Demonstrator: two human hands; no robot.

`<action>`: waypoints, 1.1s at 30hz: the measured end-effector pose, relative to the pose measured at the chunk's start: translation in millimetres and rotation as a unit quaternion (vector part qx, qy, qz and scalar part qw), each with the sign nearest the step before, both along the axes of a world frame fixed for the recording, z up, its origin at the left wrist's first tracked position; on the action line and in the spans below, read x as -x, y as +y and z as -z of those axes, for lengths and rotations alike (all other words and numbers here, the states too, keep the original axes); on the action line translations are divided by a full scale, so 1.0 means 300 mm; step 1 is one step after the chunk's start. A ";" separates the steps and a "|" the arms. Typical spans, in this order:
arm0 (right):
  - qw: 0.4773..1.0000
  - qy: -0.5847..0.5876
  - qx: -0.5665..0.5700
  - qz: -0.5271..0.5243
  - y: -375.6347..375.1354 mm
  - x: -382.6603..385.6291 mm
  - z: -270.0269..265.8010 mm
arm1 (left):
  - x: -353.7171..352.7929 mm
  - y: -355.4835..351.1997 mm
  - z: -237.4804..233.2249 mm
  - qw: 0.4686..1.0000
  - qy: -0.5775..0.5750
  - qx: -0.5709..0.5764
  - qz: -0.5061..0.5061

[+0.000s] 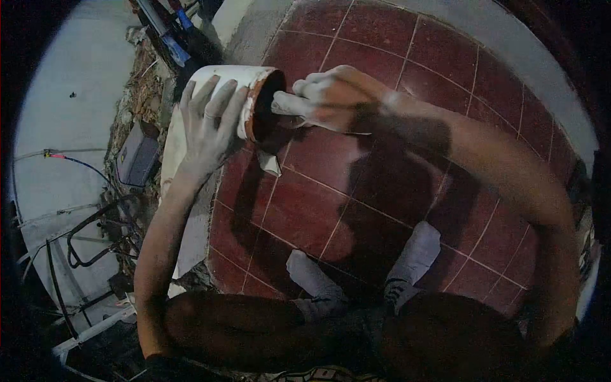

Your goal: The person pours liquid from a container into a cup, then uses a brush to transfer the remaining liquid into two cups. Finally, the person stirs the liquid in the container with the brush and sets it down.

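Observation:
A white cylindrical container (219, 73) with a chipped brown rim lies tilted on its side, its dark opening facing right. My left hand (213, 121), dusted white, spreads its fingers over the container's outer wall near the rim. At the opening is my right hand (328, 99), its fingers bent together and the thumb side at the mouth. A thin, pale flat piece (340, 129) shows beneath the right hand, apparently held in it. Below the container, a small white scrap (270, 163) rests on the red tiles.
Red floor tiles (312, 197) spread below. My feet in white socks (417, 251) stand on them. To the left are a grey block (138, 156), rubble along a broken wall edge, dark cables (83, 239) and a metal frame. Tools with blue parts (175, 49) lean at the top left.

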State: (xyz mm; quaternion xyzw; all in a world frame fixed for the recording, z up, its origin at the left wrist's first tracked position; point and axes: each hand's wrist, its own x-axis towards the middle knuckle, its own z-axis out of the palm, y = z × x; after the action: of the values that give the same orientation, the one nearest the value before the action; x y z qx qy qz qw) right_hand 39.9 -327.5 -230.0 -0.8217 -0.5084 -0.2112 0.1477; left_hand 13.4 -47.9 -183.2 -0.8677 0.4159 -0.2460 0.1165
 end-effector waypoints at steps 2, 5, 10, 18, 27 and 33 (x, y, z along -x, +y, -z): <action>1.000 0.012 0.002 -0.002 -0.023 0.000 0.000 | -0.001 0.011 0.003 1.000 0.014 0.015 0.000; 0.999 0.028 0.001 -0.041 -0.098 -0.027 0.010 | -0.005 0.025 0.013 0.998 0.038 0.045 0.005; 0.998 0.023 -0.023 -0.062 -0.146 -0.046 -0.029 | -0.010 0.014 0.001 0.998 0.054 0.030 -0.011; 0.997 0.069 0.021 -0.009 -0.004 -0.034 -0.035 | -0.017 -0.032 -0.029 0.998 0.056 -0.005 -0.004; 0.995 0.098 0.006 -0.008 0.006 0.019 0.005 | -0.012 -0.016 -0.019 0.999 0.032 0.008 -0.009; 0.955 0.290 0.026 -0.064 -0.137 -0.023 -0.074 | 0.002 -0.016 -0.019 0.997 0.072 0.016 -0.032</action>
State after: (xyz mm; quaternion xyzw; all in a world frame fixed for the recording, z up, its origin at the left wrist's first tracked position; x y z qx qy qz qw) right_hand 46.9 -368.5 -207.7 -0.8169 -0.5004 0.0590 0.2808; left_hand 12.6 -52.6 -177.4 -0.8978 0.3910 -0.1861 0.0800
